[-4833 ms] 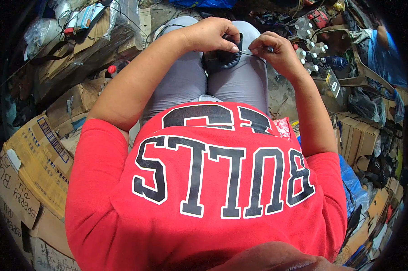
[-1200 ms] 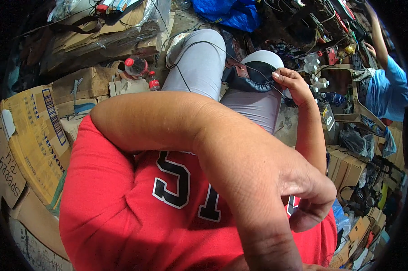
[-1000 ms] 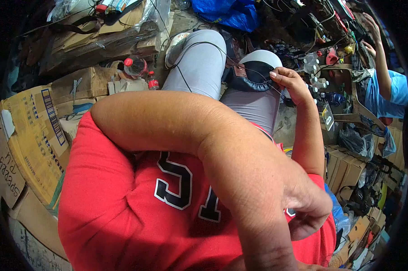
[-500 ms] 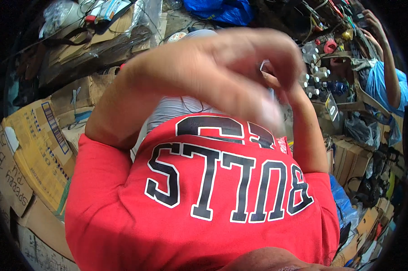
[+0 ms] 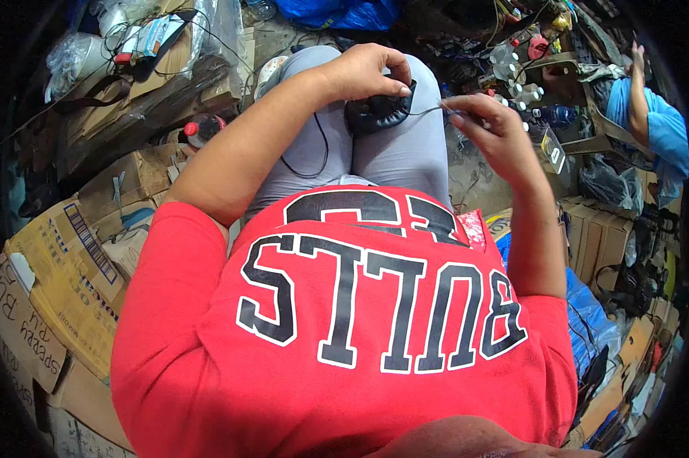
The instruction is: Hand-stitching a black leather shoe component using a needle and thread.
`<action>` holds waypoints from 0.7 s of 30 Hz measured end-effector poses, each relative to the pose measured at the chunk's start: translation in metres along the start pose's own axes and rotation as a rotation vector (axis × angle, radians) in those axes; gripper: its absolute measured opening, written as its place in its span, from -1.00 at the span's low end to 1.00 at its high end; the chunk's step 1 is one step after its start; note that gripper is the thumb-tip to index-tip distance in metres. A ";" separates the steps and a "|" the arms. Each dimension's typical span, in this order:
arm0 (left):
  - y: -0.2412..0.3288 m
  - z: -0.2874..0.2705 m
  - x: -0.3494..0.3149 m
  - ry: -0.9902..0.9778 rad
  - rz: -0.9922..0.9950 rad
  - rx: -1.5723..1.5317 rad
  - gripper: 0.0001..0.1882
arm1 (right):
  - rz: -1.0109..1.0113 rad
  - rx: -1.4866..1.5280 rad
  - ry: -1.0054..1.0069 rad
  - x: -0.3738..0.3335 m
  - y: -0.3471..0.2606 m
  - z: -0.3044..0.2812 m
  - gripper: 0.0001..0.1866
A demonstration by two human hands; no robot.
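Black piece [image 5: 373,117], rounded end bodyward

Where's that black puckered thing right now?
In the head view, the black puckered thing sits near the top centre, over the person's thighs, in the left hand; the right hand, off to its right, pinches a thin cord.

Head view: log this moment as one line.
left hand: holds black piece | right hand: pinches dark cord | cord: spans piece to right hand | piece: over grey trousers
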State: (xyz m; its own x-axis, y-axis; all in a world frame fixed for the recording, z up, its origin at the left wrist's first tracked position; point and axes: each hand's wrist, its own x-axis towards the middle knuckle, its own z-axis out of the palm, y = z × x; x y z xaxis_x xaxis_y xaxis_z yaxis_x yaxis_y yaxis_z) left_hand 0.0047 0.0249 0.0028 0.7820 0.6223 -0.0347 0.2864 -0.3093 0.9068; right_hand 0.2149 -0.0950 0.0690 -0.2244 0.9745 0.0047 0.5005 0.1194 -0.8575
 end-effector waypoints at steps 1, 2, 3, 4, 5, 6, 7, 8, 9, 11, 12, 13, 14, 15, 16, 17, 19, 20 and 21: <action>0.001 -0.004 0.000 -0.056 -0.040 -0.075 -0.79 | 0.035 -0.116 -0.027 0.004 -0.002 0.004 -0.81; -0.001 -0.006 0.001 -0.055 -0.040 -0.078 -0.79 | 0.069 -0.231 -0.056 0.008 -0.005 0.008 -0.80; -0.003 -0.008 0.002 -0.102 -0.055 -0.112 -0.79 | 0.092 -0.237 -0.035 0.010 -0.004 0.015 -0.83; -0.003 -0.009 0.003 -0.149 -0.068 -0.145 -0.79 | 0.093 -0.239 -0.037 0.012 -0.003 0.020 -0.83; -0.004 -0.009 0.002 -0.148 -0.051 -0.167 -0.81 | 0.081 -0.239 -0.021 0.014 -0.002 0.023 -0.83; -0.004 -0.010 0.003 -0.147 -0.050 -0.170 -0.81 | 0.069 -0.240 -0.006 0.017 -0.002 0.026 -0.84; -0.004 -0.012 0.003 -0.182 -0.073 -0.170 -0.81 | 0.095 -0.265 -0.012 0.019 -0.003 0.027 -0.84; -0.004 -0.013 0.004 -0.217 -0.095 -0.170 -0.81 | 0.096 -0.268 -0.014 0.021 -0.002 0.027 -0.84; -0.005 -0.014 0.004 -0.216 -0.094 -0.174 -0.81 | 0.093 -0.286 -0.028 0.022 -0.001 0.027 -0.84; -0.007 -0.015 0.003 -0.237 -0.101 -0.214 -0.80 | 0.094 -0.305 -0.044 0.023 -0.001 0.029 -0.83; -0.008 -0.016 0.003 -0.238 -0.099 -0.218 -0.80 | 0.145 -0.296 -0.040 0.023 -0.003 0.029 -0.83; -0.010 -0.017 0.002 -0.258 -0.108 -0.243 -0.79 | 0.195 -0.287 -0.038 0.024 -0.004 0.030 -0.82; -0.011 -0.018 0.002 -0.278 -0.117 -0.268 -0.77 | 0.197 -0.287 -0.041 0.025 -0.006 0.031 -0.82; -0.012 -0.018 0.002 -0.278 -0.117 -0.271 -0.77 | 0.228 -0.310 -0.038 0.027 -0.008 0.032 -0.82; -0.011 -0.019 0.003 -0.281 -0.106 -0.260 -0.77 | 0.260 -0.334 -0.033 0.027 -0.011 0.034 -0.82; -0.010 -0.019 0.004 -0.283 -0.094 -0.249 -0.77 | 0.263 -0.338 -0.034 0.026 -0.011 0.036 -0.82; -0.010 -0.020 0.005 -0.280 -0.057 -0.243 -0.77 | 0.088 -0.532 0.075 0.023 -0.009 0.042 -0.83; -0.011 -0.021 0.005 -0.277 -0.022 -0.233 -0.77 | 0.087 -0.534 0.072 0.022 -0.013 0.043 -0.83; -0.011 -0.021 0.006 -0.274 -0.022 -0.236 -0.77 | 0.131 -0.544 0.065 0.019 -0.017 0.043 -0.83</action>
State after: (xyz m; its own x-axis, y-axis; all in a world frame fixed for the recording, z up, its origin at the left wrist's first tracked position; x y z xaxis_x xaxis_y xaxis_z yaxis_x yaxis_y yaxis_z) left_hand -0.0057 0.0472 0.0013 0.9055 0.4015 -0.1371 0.1937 -0.1037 0.9756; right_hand 0.1658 -0.0864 0.0616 -0.0879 0.9954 -0.0371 0.8835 0.0607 -0.4646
